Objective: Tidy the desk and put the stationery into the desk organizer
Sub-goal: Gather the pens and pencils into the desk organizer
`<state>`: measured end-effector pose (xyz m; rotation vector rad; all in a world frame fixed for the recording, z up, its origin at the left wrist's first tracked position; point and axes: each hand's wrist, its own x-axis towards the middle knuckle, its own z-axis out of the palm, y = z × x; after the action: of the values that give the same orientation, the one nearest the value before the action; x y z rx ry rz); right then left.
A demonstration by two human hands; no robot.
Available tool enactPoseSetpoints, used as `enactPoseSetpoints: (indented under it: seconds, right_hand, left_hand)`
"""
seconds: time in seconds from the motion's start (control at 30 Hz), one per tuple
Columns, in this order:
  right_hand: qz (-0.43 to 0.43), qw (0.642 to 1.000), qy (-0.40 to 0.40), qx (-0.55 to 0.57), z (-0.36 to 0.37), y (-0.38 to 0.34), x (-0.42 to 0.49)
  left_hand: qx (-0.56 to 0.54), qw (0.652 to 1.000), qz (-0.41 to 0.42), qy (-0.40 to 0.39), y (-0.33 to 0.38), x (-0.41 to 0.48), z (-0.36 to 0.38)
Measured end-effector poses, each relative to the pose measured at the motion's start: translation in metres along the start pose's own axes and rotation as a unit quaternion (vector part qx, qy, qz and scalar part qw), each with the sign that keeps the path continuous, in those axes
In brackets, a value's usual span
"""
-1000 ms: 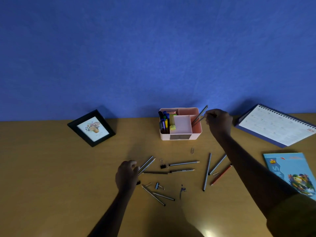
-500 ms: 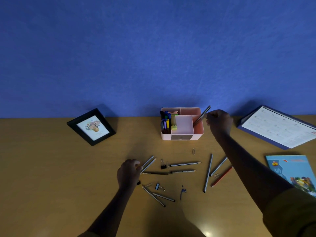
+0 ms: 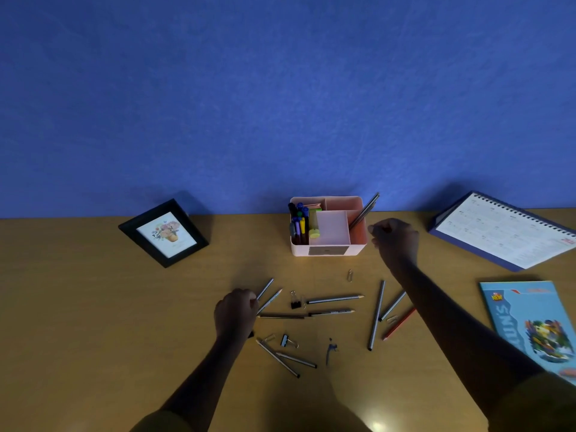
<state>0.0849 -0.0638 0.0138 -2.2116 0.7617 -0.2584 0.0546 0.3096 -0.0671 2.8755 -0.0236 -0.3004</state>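
Forearms uncovered; left hand (image 3: 235, 313) and right hand (image 3: 394, 241) bare. Plain olive-yellow left sleeve (image 3: 162, 420) and right sleeve (image 3: 536, 403) begin near the elbows, at the lower frame edge.

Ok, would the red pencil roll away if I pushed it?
Probably, if pushed sideways: the red pencil is slim and lies flat on the smooth desk. Pushed end-on, it would more likely slide. It looks straight and stiff, so it should lift without bending.
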Motion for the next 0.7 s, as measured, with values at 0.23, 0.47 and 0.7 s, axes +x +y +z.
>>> enactPoseSetpoints:
  seconds: [0.23,0.47,0.7]
  right_hand:
    - [-0.037,0.998,-0.045,0.007,-0.003,-0.004,-0.054]
    - [-0.02,0.977,-0.182,0.11,0.009,-0.013,-0.108]
    - [0.015,0.958,-0.217,0.185,0.009,-0.035,-0.126]
  left_hand:
    - [-0.016,1.0,-0.009,-0.014,0.006,0.003,-0.001]
    - [-0.121,0.988,0.091,-0.011,0.027,-0.005,-0.01]
    - [-0.222,0.954,0.201,0.001,0.079,-0.023,-0.032]
